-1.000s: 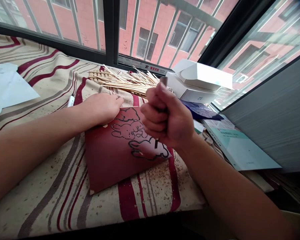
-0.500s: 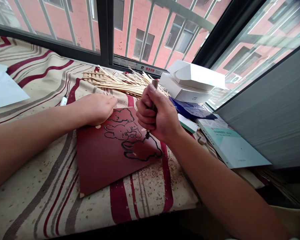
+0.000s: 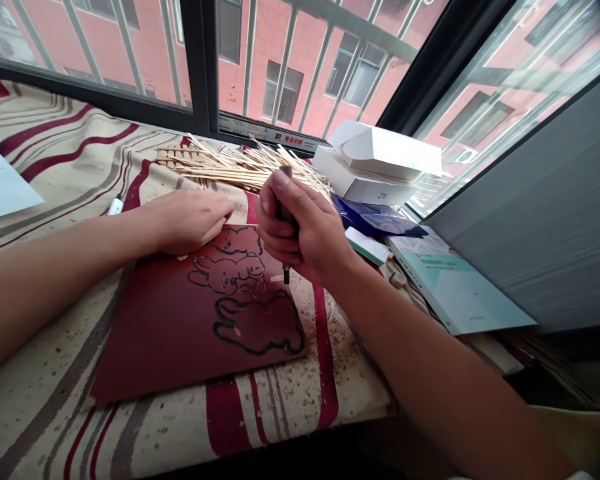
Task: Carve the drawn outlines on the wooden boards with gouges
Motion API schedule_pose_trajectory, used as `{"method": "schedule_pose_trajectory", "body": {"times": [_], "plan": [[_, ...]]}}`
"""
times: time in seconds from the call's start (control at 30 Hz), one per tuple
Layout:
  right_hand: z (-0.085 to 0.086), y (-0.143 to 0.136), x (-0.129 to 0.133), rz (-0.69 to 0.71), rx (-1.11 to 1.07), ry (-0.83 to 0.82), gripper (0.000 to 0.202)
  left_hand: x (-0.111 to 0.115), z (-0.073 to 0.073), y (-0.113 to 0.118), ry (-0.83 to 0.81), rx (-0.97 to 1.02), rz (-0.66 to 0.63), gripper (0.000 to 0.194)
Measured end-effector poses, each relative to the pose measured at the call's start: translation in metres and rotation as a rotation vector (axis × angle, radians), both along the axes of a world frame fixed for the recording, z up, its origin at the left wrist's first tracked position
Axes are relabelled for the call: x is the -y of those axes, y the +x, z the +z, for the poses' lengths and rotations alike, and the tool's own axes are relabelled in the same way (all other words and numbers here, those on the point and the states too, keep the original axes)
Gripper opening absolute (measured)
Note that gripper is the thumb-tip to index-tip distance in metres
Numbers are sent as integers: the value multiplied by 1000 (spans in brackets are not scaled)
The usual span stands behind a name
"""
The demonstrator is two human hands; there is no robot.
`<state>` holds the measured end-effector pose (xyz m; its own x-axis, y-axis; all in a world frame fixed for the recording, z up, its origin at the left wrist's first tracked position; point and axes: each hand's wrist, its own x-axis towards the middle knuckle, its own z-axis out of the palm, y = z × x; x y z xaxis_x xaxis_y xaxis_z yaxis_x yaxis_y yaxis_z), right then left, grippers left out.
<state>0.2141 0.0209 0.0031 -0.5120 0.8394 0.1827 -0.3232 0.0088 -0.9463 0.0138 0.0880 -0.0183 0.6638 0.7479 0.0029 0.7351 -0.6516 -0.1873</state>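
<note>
A reddish-brown board (image 3: 160,333) lies aslant on the striped cloth, with black-lined, rabbit-like figures cut into its right part. My left hand (image 3: 193,217) is closed at the board's far left edge, its fingertips partly hidden. In a fist, my right hand (image 3: 305,230) holds a carving tool (image 3: 287,273) upright, dark handle end poking out above the thumb and metal tip pointing down. The tip is over the board's right side, above the lowest figure; whether it touches the surface I cannot tell. A pale shaving (image 3: 277,278) is beside the tip.
Thin wooden sticks (image 3: 250,163) lie in a pile by the window. To their right are a white box (image 3: 370,177), a blue plastic packet (image 3: 370,217), a small white-and-green block (image 3: 367,245) and a pale book (image 3: 460,280). Crumbs dot the striped cloth (image 3: 350,380) near its front edge.
The board has turned and shifted left and nearer. My right hand has moved slightly left with the carving tool, whose tip has left the lowest figure's outline.
</note>
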Motion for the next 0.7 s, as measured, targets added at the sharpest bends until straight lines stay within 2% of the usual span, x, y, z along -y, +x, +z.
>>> {"method": "schedule_pose_trajectory", "body": {"times": [0.13,0.2,0.4,0.5,0.57,0.63,0.7], "plan": [[-4,-3,1,4,9,-24,43,8,3,-1,198,-52,-7,37],[-5,-4,2,27,23,-37,44,13,7,-1,193,-36,28,36],[-7,-8,7,47,31,-33,44,30,31,-3,-280,-15,6,39],[-8,-7,5,49,63,-51,43,37,43,-17,-498,-113,154,32],[-9,-8,5,45,82,-50,43,38,45,-31,-608,-201,243,31],[-10,-11,6,40,86,-32,42,39,42,-44,-722,-214,266,27],[-13,-14,7,28,88,-4,40,39,38,-52,-756,-204,287,26]]}}
